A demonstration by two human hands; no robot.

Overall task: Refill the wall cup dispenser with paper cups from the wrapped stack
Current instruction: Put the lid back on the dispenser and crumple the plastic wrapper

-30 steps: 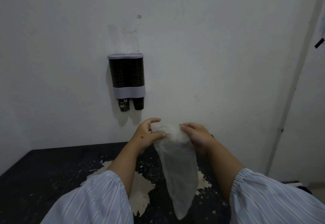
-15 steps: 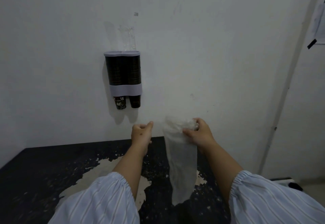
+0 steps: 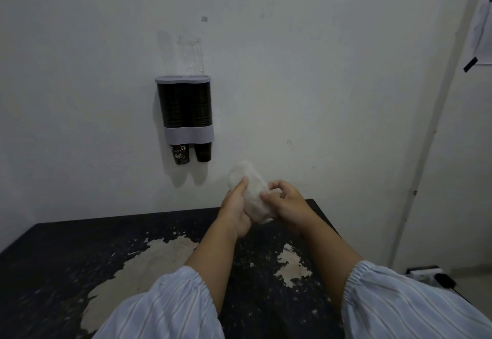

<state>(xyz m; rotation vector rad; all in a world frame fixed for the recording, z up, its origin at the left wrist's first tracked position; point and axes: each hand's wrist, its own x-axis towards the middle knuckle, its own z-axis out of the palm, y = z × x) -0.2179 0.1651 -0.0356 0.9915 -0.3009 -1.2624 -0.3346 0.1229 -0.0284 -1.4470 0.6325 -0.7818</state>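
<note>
With the dispenser [image 3: 184, 104] looking full, both the left hand [image 3: 237, 207] and right hand [image 3: 286, 203] grip the empty wrapper [image 3: 253, 195], which is best balled tightly for disposal.

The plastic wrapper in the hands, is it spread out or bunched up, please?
Bunched up: the wrapper is a crumpled wad between the left hand and right hand.

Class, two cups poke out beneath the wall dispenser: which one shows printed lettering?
The left cup shows white lettering and a coffee picture; the right cup beside it looks plain dark.
</note>
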